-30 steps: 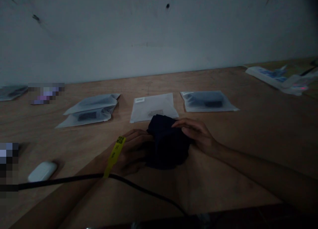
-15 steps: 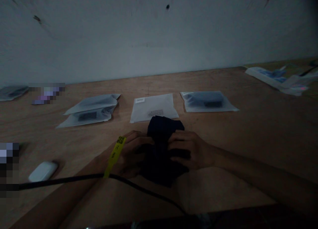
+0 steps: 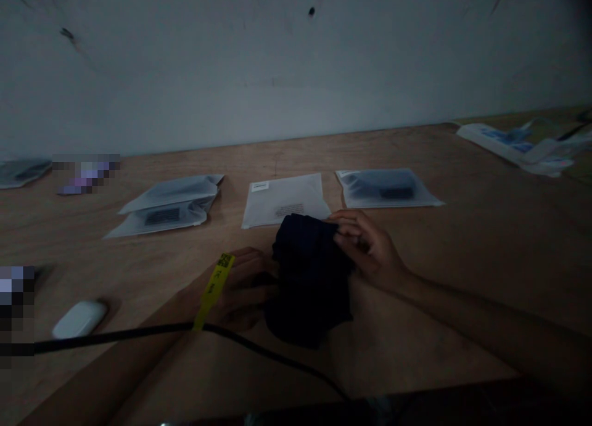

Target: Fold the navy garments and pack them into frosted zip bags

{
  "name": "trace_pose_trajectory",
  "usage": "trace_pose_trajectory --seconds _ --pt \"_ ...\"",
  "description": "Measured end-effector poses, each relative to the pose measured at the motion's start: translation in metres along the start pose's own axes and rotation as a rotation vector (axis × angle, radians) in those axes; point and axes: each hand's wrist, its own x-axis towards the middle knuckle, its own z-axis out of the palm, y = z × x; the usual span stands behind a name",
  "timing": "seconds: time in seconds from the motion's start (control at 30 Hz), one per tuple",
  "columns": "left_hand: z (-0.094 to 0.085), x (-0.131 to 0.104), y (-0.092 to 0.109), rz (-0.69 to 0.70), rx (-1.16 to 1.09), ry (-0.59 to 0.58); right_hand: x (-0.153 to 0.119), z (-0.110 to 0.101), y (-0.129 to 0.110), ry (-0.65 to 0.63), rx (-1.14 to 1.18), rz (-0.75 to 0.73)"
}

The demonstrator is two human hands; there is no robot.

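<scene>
A dark navy cloth lies bunched on the wooden table, just in front of a flat frosted bag with a white label. My left hand grips the cloth's left edge, its fingertips partly lost in the dark fabric. At the upper right edge of the cloth, my right hand pinches the fabric between thumb and fingers. A yellow tag is around my left wrist.
Frosted bags with dark contents lie at left and right. A white case sits near my left forearm. One black cable crosses the foreground. A power strip stands back right, against the wall.
My right hand has moved up and outward from the middle of the cloth to its upper right edge. The cloth's right side is spread wider. My left hand has barely moved.
</scene>
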Motion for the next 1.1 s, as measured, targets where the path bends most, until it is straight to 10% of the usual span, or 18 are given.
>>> trace_pose_trajectory --seconds 0.37,0.73,1.1 --pt "-0.005 0.011 -0.003 0.088 -0.172 -0.091 -0.009 0.004 -0.002 -0.219 -0.615 -0.697" --pt "-0.007 -0.026 -0.038 -0.209 -0.059 0.094 0.021 -0.023 0.021 0.51 -0.195 0.06" --pt "-0.013 -0.045 -0.063 -0.508 0.288 0.017 0.017 -0.054 0.032 0.157 -0.799 -0.2"
